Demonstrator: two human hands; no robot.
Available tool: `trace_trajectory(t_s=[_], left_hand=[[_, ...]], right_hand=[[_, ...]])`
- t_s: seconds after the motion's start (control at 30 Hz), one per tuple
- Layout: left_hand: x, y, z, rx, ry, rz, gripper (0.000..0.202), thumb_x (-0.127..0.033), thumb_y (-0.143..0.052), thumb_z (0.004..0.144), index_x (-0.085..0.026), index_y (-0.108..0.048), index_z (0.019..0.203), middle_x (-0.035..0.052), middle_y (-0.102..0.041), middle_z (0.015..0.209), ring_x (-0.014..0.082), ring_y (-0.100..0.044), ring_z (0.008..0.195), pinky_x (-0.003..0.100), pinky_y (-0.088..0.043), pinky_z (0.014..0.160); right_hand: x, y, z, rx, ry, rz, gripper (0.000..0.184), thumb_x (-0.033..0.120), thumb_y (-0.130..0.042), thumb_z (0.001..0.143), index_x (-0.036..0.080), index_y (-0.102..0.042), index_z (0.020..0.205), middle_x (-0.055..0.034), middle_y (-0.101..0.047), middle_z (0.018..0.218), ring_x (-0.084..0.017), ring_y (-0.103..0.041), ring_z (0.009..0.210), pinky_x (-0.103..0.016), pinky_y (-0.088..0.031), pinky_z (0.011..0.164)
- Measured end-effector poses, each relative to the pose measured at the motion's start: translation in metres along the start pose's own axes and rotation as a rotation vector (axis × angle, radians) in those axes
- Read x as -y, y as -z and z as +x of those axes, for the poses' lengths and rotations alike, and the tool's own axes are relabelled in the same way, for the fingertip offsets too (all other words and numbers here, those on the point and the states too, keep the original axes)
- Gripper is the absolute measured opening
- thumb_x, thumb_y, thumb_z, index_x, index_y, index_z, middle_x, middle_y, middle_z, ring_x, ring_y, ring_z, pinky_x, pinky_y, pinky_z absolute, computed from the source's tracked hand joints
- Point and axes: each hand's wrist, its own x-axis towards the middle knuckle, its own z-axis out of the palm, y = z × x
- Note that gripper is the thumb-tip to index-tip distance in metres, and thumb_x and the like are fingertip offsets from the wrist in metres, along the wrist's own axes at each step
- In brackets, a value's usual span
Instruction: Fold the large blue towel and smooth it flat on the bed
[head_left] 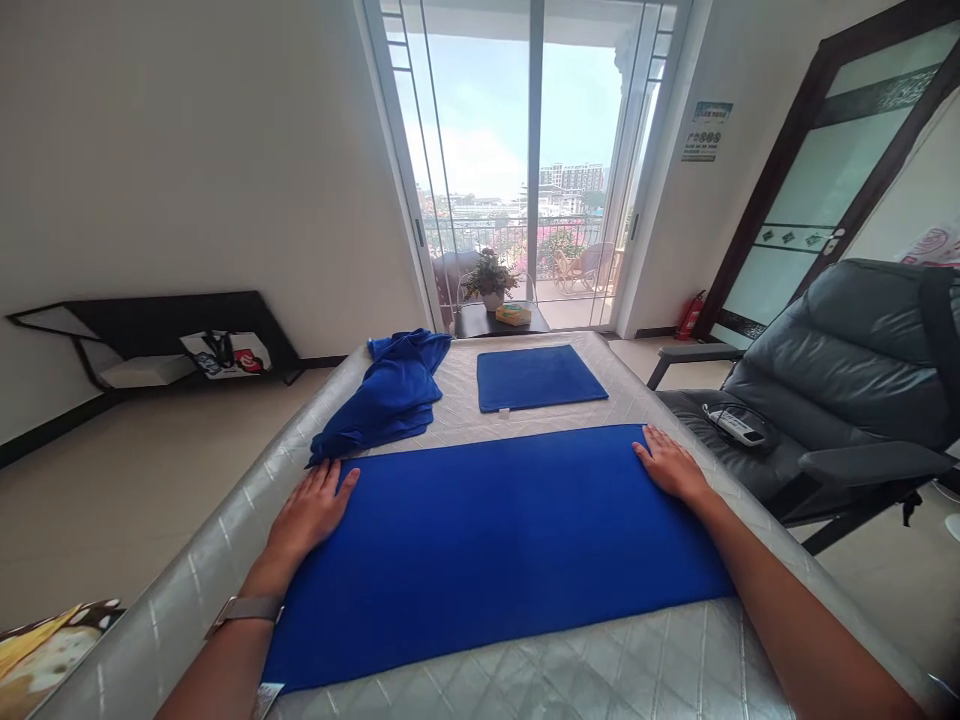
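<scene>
Plainly, neither hand has hold of anything: the left hand [313, 508] and the right hand [673, 466] are both palm down, fingers extended, pressing on a flat rectangular blue cloth [495, 540]. From where I stand, the cloth spans the whole stretch between them and runs back toward the person, over a silvery quilted mattress [570, 670]. The left hand is at its far left corner, thumb on the fabric; the right hand is at the far right corner, thumb angled inward. A pale label [268, 698] pokes out at the near left corner, below the left wrist, which wears a watch [251, 609].

Just beyond the left fingertips lies a crumpled blue cloth [394, 395], its tail reaching almost to them; whether they touch I can't tell. Past the flat cloth, between the hands but nearer the right, rests a neatly folded blue cloth [536, 378] with a small white tag [504, 411] on its near edge.

Off to the right of the right hand stands a dark recliner [870, 345], a white power strip [735, 427] on its seat. Well ahead of both hands, a potted plant [491, 275] sits beside a tissue box [513, 315].
</scene>
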Motion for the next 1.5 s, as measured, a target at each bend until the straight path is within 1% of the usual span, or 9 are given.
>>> trace_trajectory(t_s=[0.17,0.33,0.5,0.7,0.83,1.0,1.3,1.4,1.5], left_hand=[[-0.009,0.009,-0.003,-0.003,0.017,-0.009,0.074,-0.055,-0.026,0.095,0.000,-0.044,0.141,0.0246,-0.043,0.148,0.0346,-0.039,0.139,0.052,-0.032,0.112],[-0.036,0.043,-0.010,-0.131,0.029,-0.068,0.071,-0.056,-0.022,0.096,-0.006,-0.050,0.138,0.0204,-0.052,0.142,0.0342,-0.048,0.132,0.050,-0.036,0.110],[-0.121,0.059,-0.022,-0.125,-0.236,-0.232,0.059,-0.047,-0.020,0.100,-0.013,-0.058,0.130,0.0131,-0.063,0.132,0.0255,-0.055,0.126,0.042,-0.041,0.108],[-0.249,0.032,-0.035,-0.042,-0.532,-0.230,0.062,-0.052,-0.022,0.101,-0.013,-0.049,0.140,0.0136,-0.049,0.147,0.0236,-0.039,0.140,0.042,-0.029,0.117],[-0.276,0.015,-0.037,0.046,-0.481,-0.176,0.066,-0.051,-0.014,0.101,-0.010,-0.042,0.145,0.0152,-0.043,0.151,0.0245,-0.034,0.143,0.044,-0.027,0.118],[-0.230,0.009,-0.034,0.085,-0.390,-0.109,0.074,-0.059,-0.012,0.098,-0.012,-0.036,0.149,0.0123,-0.034,0.156,0.0245,-0.027,0.146,0.044,-0.021,0.120],[-0.029,0.005,-0.018,0.077,-0.030,0.016,0.078,-0.060,-0.014,0.096,-0.006,-0.030,0.150,0.0188,-0.031,0.156,0.0298,-0.026,0.146,0.050,-0.021,0.118],[-0.002,0.002,-0.018,0.062,0.041,0.004,0.081,-0.060,-0.015,0.095,-0.003,-0.029,0.150,0.0198,-0.030,0.157,0.0309,-0.024,0.146,0.049,-0.021,0.118],[-0.003,0.002,-0.019,0.056,0.029,0.003,0.081,-0.059,-0.017,0.094,-0.001,-0.030,0.149,0.0203,-0.031,0.156,0.0316,-0.026,0.146,0.050,-0.022,0.117]], right_hand=[[0.007,0.010,-0.006,-0.025,0.022,0.002,0.065,0.048,-0.024,0.097,0.010,-0.040,0.147,-0.0141,-0.038,0.154,-0.026,-0.030,0.144,-0.044,-0.023,0.118],[0.031,0.032,-0.018,-0.155,0.133,0.022,0.058,0.039,-0.023,0.099,0.010,-0.043,0.144,-0.0132,-0.042,0.152,-0.023,-0.030,0.144,-0.044,-0.020,0.120],[0.114,0.041,-0.041,-0.079,0.331,0.118,0.056,0.037,-0.023,0.100,0.012,-0.042,0.146,-0.0111,-0.042,0.151,-0.021,-0.031,0.144,-0.040,-0.019,0.120],[0.228,0.016,-0.057,0.127,0.493,0.127,0.058,0.036,-0.022,0.099,0.011,-0.033,0.151,-0.0105,-0.031,0.157,-0.020,-0.023,0.147,-0.038,-0.017,0.120],[0.248,-0.001,-0.053,0.160,0.469,0.102,0.059,0.034,-0.024,0.098,0.008,-0.031,0.151,-0.0113,-0.027,0.158,-0.021,-0.021,0.147,-0.038,-0.015,0.120],[0.203,-0.001,-0.042,0.171,0.359,0.042,0.069,0.050,-0.015,0.099,0.009,-0.026,0.153,-0.0097,-0.023,0.160,-0.020,-0.017,0.148,-0.038,-0.012,0.120],[0.031,0.025,-0.020,0.125,-0.004,-0.113,0.072,0.047,-0.014,0.097,0.002,-0.024,0.152,-0.0154,-0.023,0.159,-0.023,-0.019,0.148,-0.042,-0.014,0.120],[0.009,0.021,-0.016,0.114,-0.039,-0.137,0.072,0.047,-0.015,0.097,0.001,-0.024,0.152,-0.0150,-0.023,0.160,-0.022,-0.020,0.148,-0.039,-0.015,0.120],[0.007,0.016,-0.014,0.100,-0.041,-0.154,0.072,0.048,-0.016,0.097,0.002,-0.025,0.152,-0.0143,-0.025,0.159,-0.022,-0.021,0.147,-0.037,-0.015,0.120]])
